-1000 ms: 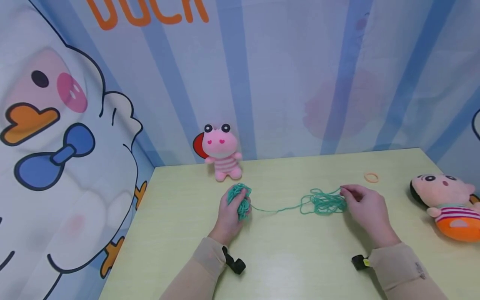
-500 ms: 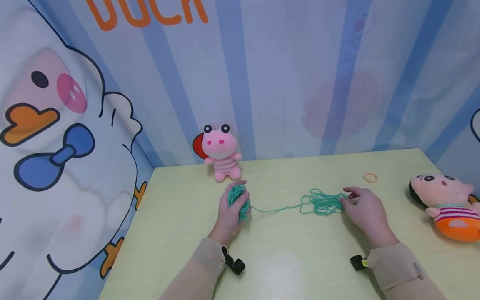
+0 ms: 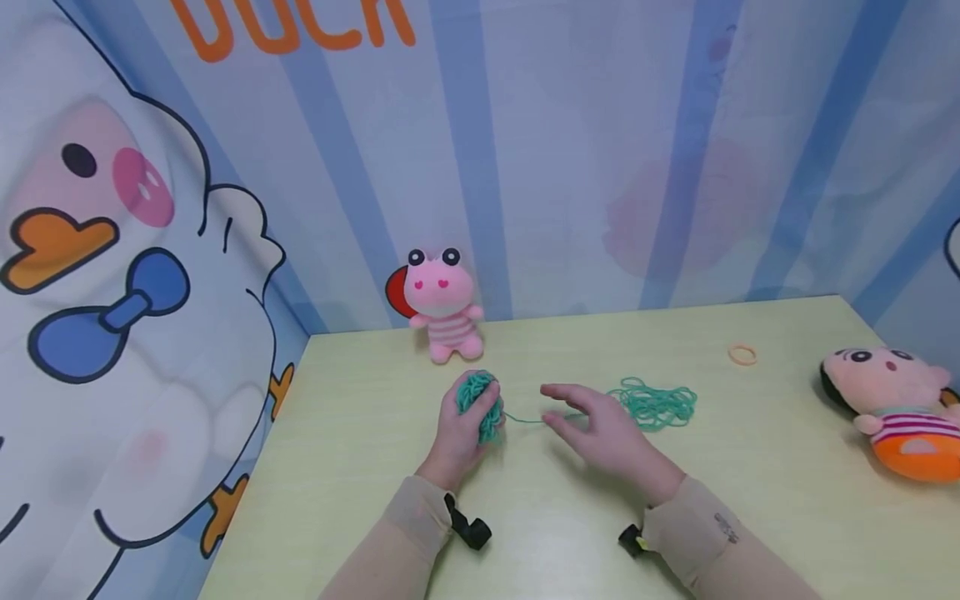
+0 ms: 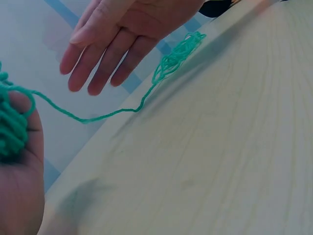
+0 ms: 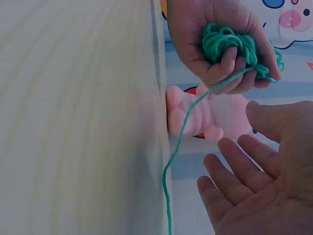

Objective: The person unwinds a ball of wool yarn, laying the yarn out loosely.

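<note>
A: State of the left hand (image 3: 456, 433)?
B: Fingers curled round the green yarn bundle (image 3: 472, 390), thumb laid across its near face. Grip looks secure, by my reading.

A: Right hand (image 3: 609, 437)?
B: Fingers extended and slightly spread, thumb standing well off them; nothing held. The right wrist view shows the palm bare.

A: Where is the remaining yarn?
B: A single strand (image 4: 84, 120) leaves the bundle at the left fingers and runs to a loose pile (image 3: 660, 407) on the table (image 3: 555, 517). The pile lies behind the right fingertips, just past the back of that hand as the head view has it.

A: Key relation?
B: The strand, I judge. Its long axis runs sideways, from the left fingers towards the pile. In the left wrist view it passes below the right fingertips with a gap, no contact seen. The right hand is the nearer free one. Its fingertips point at the bundle, which sits ahead of them, near but apart.

A: Orientation of the bundle?
B: Longer side runs away from the person, roughly crosswise to the strand. Lower end partly hidden by the left thumb.

A: Other items?
B: Pink plush (image 3: 448, 304) upright beyond the left fingers; orange ring (image 3: 731, 357) beyond the pile, to its right.
</note>
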Demonstrator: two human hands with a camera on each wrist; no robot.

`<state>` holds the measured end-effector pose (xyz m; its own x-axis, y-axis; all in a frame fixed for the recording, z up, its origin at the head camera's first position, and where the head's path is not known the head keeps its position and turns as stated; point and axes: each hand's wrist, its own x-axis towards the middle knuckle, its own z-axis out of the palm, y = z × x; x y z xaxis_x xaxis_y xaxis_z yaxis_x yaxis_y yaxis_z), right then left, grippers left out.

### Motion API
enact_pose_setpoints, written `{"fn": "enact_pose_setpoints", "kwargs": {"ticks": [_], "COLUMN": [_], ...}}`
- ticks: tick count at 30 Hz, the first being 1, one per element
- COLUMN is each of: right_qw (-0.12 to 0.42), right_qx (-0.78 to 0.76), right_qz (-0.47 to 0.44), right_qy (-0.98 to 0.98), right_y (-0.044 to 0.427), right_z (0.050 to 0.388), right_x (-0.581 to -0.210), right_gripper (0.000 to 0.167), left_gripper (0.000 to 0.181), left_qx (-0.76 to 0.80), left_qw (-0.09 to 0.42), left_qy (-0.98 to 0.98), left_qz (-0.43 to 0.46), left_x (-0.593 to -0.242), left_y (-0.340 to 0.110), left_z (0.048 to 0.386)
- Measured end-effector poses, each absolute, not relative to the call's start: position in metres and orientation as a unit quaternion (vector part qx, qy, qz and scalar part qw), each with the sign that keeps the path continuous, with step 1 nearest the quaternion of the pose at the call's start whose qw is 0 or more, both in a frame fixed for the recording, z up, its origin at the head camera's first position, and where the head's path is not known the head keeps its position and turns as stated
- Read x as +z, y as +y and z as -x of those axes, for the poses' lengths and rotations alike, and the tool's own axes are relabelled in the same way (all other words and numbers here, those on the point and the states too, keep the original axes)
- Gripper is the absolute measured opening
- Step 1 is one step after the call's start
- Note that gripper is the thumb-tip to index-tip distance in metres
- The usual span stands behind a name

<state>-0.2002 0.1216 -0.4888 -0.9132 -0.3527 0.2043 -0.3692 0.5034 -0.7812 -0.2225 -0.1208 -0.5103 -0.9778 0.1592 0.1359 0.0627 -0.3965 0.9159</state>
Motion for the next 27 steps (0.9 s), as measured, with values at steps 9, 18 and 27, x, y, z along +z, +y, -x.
{"fn": "enact_pose_setpoints", "kwargs": {"ticks": [9,18,27], "right_qw": [-0.047,-0.031,-0.021], "right_qx": [0.477,0.455,0.525], "right_qz": [-0.231,-0.185,-0.134], "right_qy": [-0.847,-0.871,-0.84], "right_y": [0.086,0.077,0.1], "right_z": [0.211,0.212,0.21], "right_x": [-0.498,-0.5,-0.493], "right_gripper": [0.051,0.018,0.021], "left_gripper": [0.005,0.005,0.004], "left_qx": [0.83,0.83,0.831], "left_qw": [0.034,0.021,0.022], "left_qy": [0.547,0.547,0.544], "left_qz": [-0.107,-0.105,-0.113], "left_x": [-0.512,-0.511,-0.513], "left_y": [-0.121,-0.122,-0.121], "left_z": [0.223,0.223,0.223]}}
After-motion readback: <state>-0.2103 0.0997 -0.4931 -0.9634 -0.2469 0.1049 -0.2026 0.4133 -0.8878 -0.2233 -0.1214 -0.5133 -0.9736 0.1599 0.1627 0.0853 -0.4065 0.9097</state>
